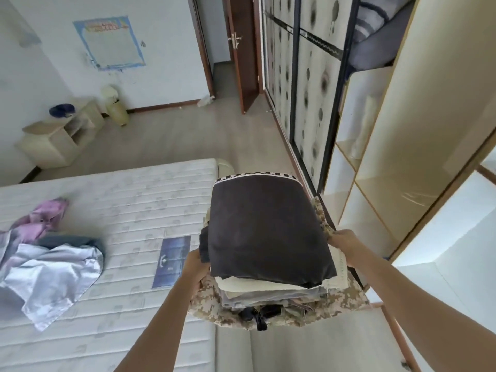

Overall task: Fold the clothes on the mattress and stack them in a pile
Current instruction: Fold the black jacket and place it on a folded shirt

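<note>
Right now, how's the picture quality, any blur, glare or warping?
Head view: wide-angle warping bows the wardrobe and mattress edges; bright glare washes out the lower right; the whole frame is slightly soft, yet the stack of folded clothes stays readable.
</note>
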